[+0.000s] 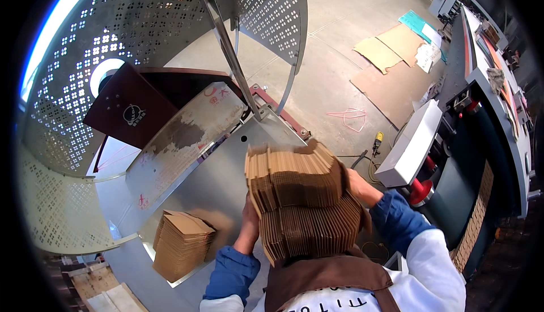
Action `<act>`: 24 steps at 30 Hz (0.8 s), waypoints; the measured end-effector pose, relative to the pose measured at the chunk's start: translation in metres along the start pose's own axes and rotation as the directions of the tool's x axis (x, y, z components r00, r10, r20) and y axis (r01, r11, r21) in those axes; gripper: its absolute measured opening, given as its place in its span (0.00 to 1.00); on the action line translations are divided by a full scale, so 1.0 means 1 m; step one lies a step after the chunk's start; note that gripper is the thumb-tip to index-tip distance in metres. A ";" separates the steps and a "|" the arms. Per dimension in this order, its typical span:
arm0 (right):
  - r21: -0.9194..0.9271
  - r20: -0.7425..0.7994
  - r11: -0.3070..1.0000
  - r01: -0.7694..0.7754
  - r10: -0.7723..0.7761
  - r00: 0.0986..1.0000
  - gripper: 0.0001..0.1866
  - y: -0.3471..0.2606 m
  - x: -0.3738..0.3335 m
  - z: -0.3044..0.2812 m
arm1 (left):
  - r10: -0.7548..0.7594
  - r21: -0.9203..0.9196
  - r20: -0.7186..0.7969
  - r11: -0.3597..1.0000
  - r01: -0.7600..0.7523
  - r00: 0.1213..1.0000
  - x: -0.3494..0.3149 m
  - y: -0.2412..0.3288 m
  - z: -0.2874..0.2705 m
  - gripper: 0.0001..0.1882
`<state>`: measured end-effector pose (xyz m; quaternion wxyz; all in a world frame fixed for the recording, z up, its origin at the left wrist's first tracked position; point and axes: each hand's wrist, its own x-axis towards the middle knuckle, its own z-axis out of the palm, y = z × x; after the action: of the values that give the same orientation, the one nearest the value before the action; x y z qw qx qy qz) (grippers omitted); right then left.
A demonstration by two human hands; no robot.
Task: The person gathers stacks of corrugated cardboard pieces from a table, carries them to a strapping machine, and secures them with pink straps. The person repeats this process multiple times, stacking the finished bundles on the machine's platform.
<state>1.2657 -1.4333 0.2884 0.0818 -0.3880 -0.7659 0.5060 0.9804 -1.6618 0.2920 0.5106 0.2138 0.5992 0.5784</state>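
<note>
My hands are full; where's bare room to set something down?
The metal table is bare between the stained panel, small stack and held bundle. It's tighter nearer you, where stack, left hand and bundle crowd together.

White emblem, maroon panel; red characters, machine; black letters, shirt

The left hand and the right hand are holding a big bundle of folded brown cardboard from its two sides, before a brown apron. A smaller cardboard stack is resting at the grey metal table, to the left.
</note>
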 end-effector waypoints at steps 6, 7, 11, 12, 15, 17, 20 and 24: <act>-0.260 0.357 0.961 0.091 0.009 0.934 0.31 -0.010 0.101 0.053 | -0.108 -0.248 -0.218 0.967 0.052 0.970 -0.057 0.020 -0.018 0.23; -0.269 0.401 0.959 0.092 0.025 0.916 0.31 -0.012 0.114 0.059 | -0.092 -0.211 -0.229 0.976 0.043 0.969 -0.060 0.027 -0.020 0.22; -0.311 0.563 0.900 0.305 -0.085 0.822 0.32 -0.027 0.158 0.074 | -0.127 -0.295 -0.225 0.954 0.057 0.966 -0.056 -0.004 -0.061 0.22; -0.368 0.556 0.891 0.267 -0.019 0.831 0.31 -0.006 0.171 0.074 | -0.040 -0.258 -0.196 0.966 -0.012 0.980 -0.045 -0.007 -0.062 0.25; -0.229 0.752 0.793 0.565 -0.225 0.620 0.27 -0.018 0.197 0.086 | 0.002 -0.078 -0.167 0.997 -0.015 0.986 -0.049 -0.010 -0.084 0.25; -0.098 0.760 0.892 0.442 -0.219 0.612 0.23 -0.030 0.210 0.097 | -0.069 -0.343 -0.169 0.939 0.007 0.983 -0.034 -0.029 -0.091 0.23; -0.031 0.723 0.999 0.015 0.012 0.690 0.23 -0.019 0.214 0.134 | -0.527 -0.472 -0.098 0.771 0.427 0.844 -0.002 -0.109 -0.135 0.40; -0.364 0.532 0.931 0.020 0.191 0.825 0.34 0.026 0.259 0.132 | -0.547 -0.412 -0.094 0.782 0.468 0.832 0.034 -0.082 -0.134 0.41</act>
<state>1.0329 -1.3466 0.1346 -0.2401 -0.2657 -0.8158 0.4541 0.8797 -1.7161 0.1793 0.6130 -0.1189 0.5639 0.5405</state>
